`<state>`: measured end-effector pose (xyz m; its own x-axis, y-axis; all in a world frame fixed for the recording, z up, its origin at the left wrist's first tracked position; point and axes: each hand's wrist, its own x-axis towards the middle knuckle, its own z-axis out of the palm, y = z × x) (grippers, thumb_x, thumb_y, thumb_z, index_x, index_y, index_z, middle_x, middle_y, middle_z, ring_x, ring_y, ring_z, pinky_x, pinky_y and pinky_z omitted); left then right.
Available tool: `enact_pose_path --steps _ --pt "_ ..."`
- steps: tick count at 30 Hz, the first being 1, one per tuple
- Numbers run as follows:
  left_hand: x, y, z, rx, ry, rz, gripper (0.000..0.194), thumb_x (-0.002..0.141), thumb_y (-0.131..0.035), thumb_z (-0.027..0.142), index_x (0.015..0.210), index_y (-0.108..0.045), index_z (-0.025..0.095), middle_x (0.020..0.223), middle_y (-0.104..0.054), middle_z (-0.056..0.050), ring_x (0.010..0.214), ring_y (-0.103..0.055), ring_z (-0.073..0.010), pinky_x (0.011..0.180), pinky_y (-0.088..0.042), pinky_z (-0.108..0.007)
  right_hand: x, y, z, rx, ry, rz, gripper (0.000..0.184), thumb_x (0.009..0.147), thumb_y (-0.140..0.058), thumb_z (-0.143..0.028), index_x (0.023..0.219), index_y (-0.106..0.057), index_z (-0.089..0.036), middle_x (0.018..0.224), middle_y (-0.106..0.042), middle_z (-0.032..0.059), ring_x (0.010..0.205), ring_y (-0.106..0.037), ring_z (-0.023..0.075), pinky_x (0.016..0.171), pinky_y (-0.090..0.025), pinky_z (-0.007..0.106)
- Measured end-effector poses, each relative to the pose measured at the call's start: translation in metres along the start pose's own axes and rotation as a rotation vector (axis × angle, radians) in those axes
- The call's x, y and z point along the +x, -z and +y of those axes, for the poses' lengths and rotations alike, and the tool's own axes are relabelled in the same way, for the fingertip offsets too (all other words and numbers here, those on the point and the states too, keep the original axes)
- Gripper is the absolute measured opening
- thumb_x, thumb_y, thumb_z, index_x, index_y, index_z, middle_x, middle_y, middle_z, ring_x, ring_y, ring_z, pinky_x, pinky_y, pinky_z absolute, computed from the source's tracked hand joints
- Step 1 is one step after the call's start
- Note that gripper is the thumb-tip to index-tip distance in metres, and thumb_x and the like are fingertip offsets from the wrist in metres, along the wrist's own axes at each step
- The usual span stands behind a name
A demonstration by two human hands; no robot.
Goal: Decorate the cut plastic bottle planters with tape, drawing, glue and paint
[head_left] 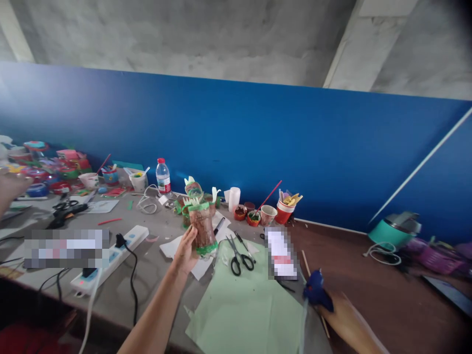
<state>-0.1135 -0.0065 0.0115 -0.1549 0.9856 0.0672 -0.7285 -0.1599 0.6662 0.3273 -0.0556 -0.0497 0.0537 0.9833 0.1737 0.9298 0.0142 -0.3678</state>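
My left hand (187, 250) grips a brown-painted plastic bottle piece (202, 227) by its side. Green bands edge its top and bottom, with pale leaf-like points at the rim. At the lower right, my right hand (337, 312) is closed around a small dark blue object (317, 290) with a pointed tip; its kind is unclear. A thin wooden stick (305, 262) lies by that hand. Between my hands, black-handled scissors (238, 258) rest on pale green paper (254, 305). Similar brown and green pieces (193, 188) stand behind the held one.
A power strip (110, 260) with cables lies left. Along the blue partition (228, 128) stand a water bottle (163, 177), paint cups (253, 218) and a red cup of sticks (285, 211). A phone (280, 253) lies right of the paper. Another person's hand (13, 187) shows far left.
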Motion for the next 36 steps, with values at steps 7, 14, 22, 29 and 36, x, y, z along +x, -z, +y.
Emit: enact_pose_path --steps 7,14,22,29,36 --pt "0.002 0.000 0.008 -0.042 -0.066 -0.029 0.043 0.066 -0.083 0.037 0.102 -0.069 0.019 0.092 -0.077 -0.005 0.085 -0.072 -0.0224 0.083 -0.056 -0.036 0.015 0.051 -0.060 -0.196 0.018 0.024 0.040 0.082 -0.054 -0.038 0.114 -0.069 -0.018 0.115 -0.069 0.0155 0.105 -0.064 0.0365 0.085 -0.047 0.047" --pt "0.001 -0.001 0.029 -0.100 -0.178 -0.037 0.050 0.074 -0.074 0.046 0.116 -0.067 0.021 0.106 -0.075 -0.007 0.090 -0.072 -0.0232 0.084 -0.058 -0.038 0.044 0.049 -0.190 0.325 0.298 -0.218 0.031 0.087 -0.054 -0.026 0.112 -0.070 -0.018 0.109 -0.073 0.0087 0.098 -0.068 0.0234 0.088 -0.049 0.032" --pt "0.001 0.003 0.025 -0.040 -0.152 0.019 0.047 0.073 -0.074 0.048 0.110 -0.069 0.020 0.097 -0.077 -0.008 0.094 -0.071 -0.0264 0.086 -0.057 -0.039 0.085 -0.018 -0.311 0.037 0.665 -0.320 0.033 0.093 -0.046 -0.018 0.118 -0.068 -0.021 0.115 -0.070 0.0075 0.104 -0.066 0.0194 0.087 -0.047 0.026" --pt "0.001 0.004 0.018 -0.049 -0.075 0.014 0.048 0.071 -0.077 0.046 0.110 -0.068 0.021 0.101 -0.076 -0.008 0.105 -0.068 -0.0291 0.089 -0.055 -0.040 0.096 -0.062 -0.321 -0.159 0.728 -0.363 0.024 0.084 -0.052 -0.011 0.097 -0.072 -0.010 0.105 -0.069 0.0175 0.095 -0.068 0.0251 0.080 -0.048 0.030" --pt "0.002 0.003 0.011 -0.037 -0.047 0.047 0.047 0.065 -0.082 0.043 0.102 -0.069 0.017 0.091 -0.077 -0.007 0.100 -0.070 -0.0281 0.088 -0.054 -0.039 0.097 -0.064 -0.329 -0.135 0.824 -0.358 0.028 0.077 -0.056 -0.006 0.101 -0.069 -0.013 0.110 -0.071 0.0148 0.107 -0.063 0.0263 0.092 -0.043 0.034"
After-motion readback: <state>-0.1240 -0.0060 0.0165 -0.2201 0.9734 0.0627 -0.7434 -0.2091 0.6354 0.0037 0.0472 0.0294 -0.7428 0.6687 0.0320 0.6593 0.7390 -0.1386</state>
